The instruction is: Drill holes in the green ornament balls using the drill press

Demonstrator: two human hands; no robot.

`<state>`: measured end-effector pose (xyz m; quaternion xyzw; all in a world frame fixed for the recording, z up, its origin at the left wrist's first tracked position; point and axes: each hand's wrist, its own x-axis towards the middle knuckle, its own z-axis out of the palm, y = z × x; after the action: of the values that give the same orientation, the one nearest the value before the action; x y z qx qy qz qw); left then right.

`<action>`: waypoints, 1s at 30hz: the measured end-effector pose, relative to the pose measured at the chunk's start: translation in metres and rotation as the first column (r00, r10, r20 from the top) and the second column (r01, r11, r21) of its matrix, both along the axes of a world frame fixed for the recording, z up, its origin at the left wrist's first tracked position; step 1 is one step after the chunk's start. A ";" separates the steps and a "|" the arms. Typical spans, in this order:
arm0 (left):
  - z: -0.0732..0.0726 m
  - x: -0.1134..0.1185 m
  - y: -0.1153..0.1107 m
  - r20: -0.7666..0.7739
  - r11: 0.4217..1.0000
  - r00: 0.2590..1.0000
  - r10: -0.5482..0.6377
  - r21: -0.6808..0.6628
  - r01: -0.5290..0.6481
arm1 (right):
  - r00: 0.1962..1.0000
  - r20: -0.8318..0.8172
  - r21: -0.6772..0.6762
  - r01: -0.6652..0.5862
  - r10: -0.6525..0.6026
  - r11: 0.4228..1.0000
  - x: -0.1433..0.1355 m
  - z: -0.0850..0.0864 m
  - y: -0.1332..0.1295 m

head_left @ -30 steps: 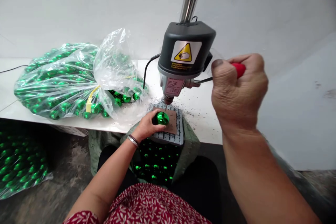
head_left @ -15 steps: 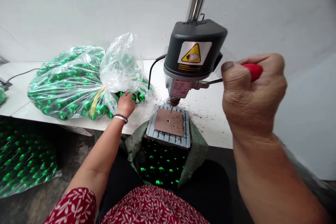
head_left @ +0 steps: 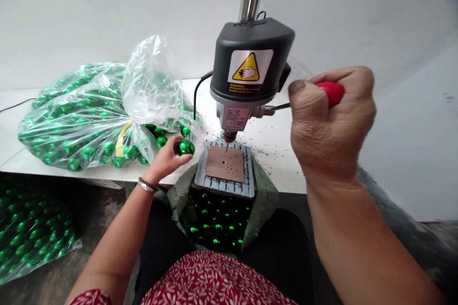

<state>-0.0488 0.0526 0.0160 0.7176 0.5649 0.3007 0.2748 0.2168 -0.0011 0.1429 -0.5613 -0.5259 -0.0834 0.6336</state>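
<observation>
Since half a second ago, my left hand point(head_left: 166, 159) has moved away from the loose balls at the mouth of the bag point(head_left: 82, 119), and now it carries one green ball point(head_left: 186, 147). I grip this ball between the thumb and the fingers, and its shiny side is turned to the drill point(head_left: 252, 64). The ball is between the bag and the plate point(head_left: 225, 188), near the left edge of the plate; I cannot tell how high it is over the table point(head_left: 284, 167).

My right hand point(head_left: 331, 121) stays closed around the red knob point(head_left: 332, 93) of the drill's lever, as before. The bit point(head_left: 226, 147) points down, above the board point(head_left: 214, 167), which lies on the plate and has one small hole. Dark crumbs are scattered on the plate and on the table around it. Below the plate, the green sack point(head_left: 265, 183) is open, with many green balls inside. Another bag point(head_left: 32, 228) of balls is at the lower left.
</observation>
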 end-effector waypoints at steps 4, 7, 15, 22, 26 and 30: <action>0.001 0.012 -0.036 0.468 0.965 0.882 -0.052 -0.204 0.165 | 1.000 -0.005 0.007 -0.004 0.004 1.000 -0.001 0.001 0.000; 0.003 0.026 -0.047 0.454 0.951 0.886 -0.098 -0.218 0.217 | 1.000 -0.017 -0.016 -0.006 0.006 1.000 -0.002 0.002 0.000; -0.013 0.062 -0.042 0.006 0.997 0.997 -0.074 -0.034 0.074 | 0.995 -0.073 -0.037 -0.068 0.066 0.997 -0.002 0.003 -0.002; -0.011 0.067 -0.037 0.064 0.994 0.992 -0.111 0.019 0.110 | 0.995 -0.068 -0.051 -0.080 0.077 0.995 -0.001 0.002 -0.001; -0.013 0.072 -0.030 0.058 0.990 0.988 -0.140 -0.007 0.141 | 0.995 -0.072 -0.059 -0.078 0.074 0.995 -0.001 0.002 -0.002; -0.016 0.079 -0.021 0.007 0.994 0.994 -0.109 -0.022 0.109 | 0.993 -0.065 -0.054 -0.106 0.103 0.993 0.000 0.001 -0.002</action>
<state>0.0304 0.0315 0.0000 0.7433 0.5275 0.2809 0.3005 0.2164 -0.0034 0.1442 -0.5531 -0.5367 -0.0176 0.6369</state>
